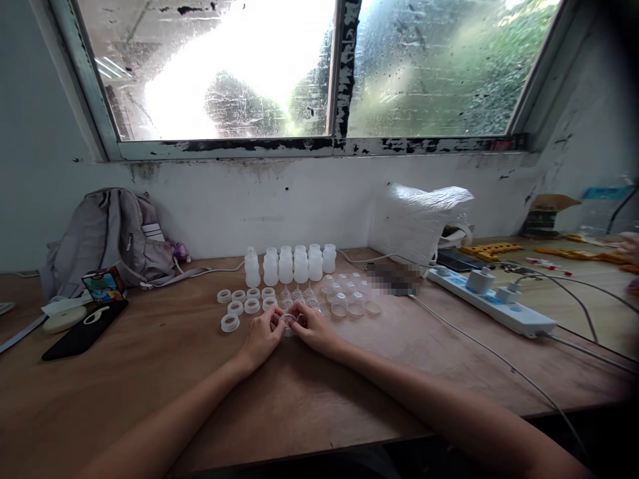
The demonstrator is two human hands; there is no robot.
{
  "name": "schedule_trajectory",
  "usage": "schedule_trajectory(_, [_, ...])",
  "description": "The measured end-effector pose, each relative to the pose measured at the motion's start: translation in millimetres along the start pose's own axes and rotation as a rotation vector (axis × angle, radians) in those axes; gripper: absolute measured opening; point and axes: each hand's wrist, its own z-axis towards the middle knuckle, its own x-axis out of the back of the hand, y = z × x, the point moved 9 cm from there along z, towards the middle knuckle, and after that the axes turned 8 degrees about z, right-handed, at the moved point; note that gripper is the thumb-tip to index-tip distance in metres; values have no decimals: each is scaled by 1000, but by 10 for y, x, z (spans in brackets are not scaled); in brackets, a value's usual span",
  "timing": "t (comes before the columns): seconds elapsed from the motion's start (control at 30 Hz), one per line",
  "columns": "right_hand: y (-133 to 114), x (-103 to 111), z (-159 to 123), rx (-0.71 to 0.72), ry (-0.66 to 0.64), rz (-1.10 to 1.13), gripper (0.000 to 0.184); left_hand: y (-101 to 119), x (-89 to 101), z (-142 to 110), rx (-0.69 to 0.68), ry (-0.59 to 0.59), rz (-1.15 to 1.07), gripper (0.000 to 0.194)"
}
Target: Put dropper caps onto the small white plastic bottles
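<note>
My left hand (263,334) and my right hand (313,328) meet near the middle of the table, fingers closed around a clear plastic bottle ring (288,331). The fingers hide part of it, so I cannot tell whether something sits inside. To the left lie several translucent bottle rings (230,323). Just beyond my fingers stand several clear bottle nipples (297,293), tips up. Clear domed caps (356,305) are laid out in rows to the right. Behind them stands a row of several frosted white baby bottles (285,265).
A grey backpack (112,226), a black phone (84,332) and a small colourful box (104,285) are at the left. On the right are a white power strip (492,303), cables, and a white plastic bag (407,219). Another person's hand (630,246) shows at the right edge.
</note>
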Motion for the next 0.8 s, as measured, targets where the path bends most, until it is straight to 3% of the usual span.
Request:
schedule_trajectory(0.13, [-49, 0, -17, 43, 6, -8, 15, 39, 18, -15, -33, -2, 50, 16])
schedule_trajectory(0.5, [39, -30, -19, 7, 13, -19, 9, 82, -15, -30, -115, 23, 223, 19])
schedule_trajectory(0.63, [49, -46, -22, -31, -66, 239, 22, 16, 59, -14, -91, 56, 129, 20])
schedule_trajectory(0.73, [154, -96, -21, -165, -160, 499, 40, -59, 100, 19, -74, 42, 35, 23])
schedule_trajectory(0.8, [230, -140, -17, -233, -209, 579, 42, -79, 97, 38, -81, 6, -17, 24])
